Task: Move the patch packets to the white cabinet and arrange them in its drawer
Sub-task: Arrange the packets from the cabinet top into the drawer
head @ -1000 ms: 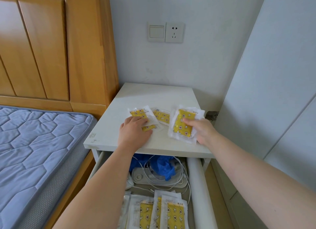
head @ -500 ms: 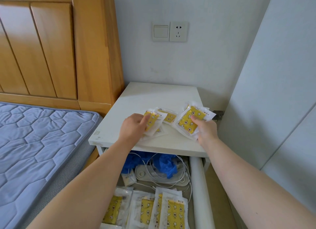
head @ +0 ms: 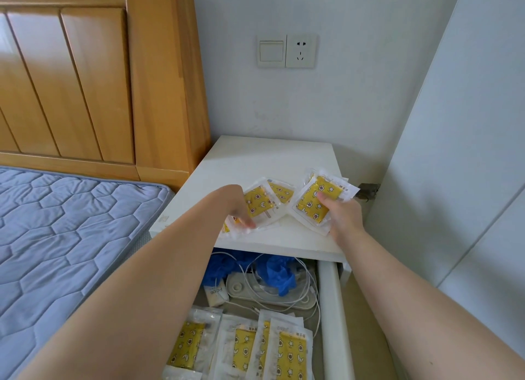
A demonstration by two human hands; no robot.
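- Head view: your left hand (head: 238, 208) is curled over the left edge of a yellow patch packet (head: 257, 202) on top of the white cabinet (head: 270, 158). Its fingertips (head: 247, 223) press down on another packet (head: 231, 229) at the front edge.
- A third packet (head: 281, 192) lies flat just behind, partly under the one you hold.
- Your right hand (head: 342, 216) is clamped on a stack of patch packets (head: 315, 202), thumb on the top face. The stack is tilted up off the cabinet's right side.
- The drawer (head: 331, 308) below stands pulled out. At its front, a row of packets (head: 241, 348) lies side by side, overlapping.
- Behind them sit a white power strip (head: 250, 287) with looped cables, crumpled blue gloves (head: 277, 274) and a small white tube (head: 216, 293).
- To the left are the blue quilted mattress (head: 71, 223) and the wooden headboard (head: 85, 81). A switch and socket plate (head: 287, 51) is on the wall above.
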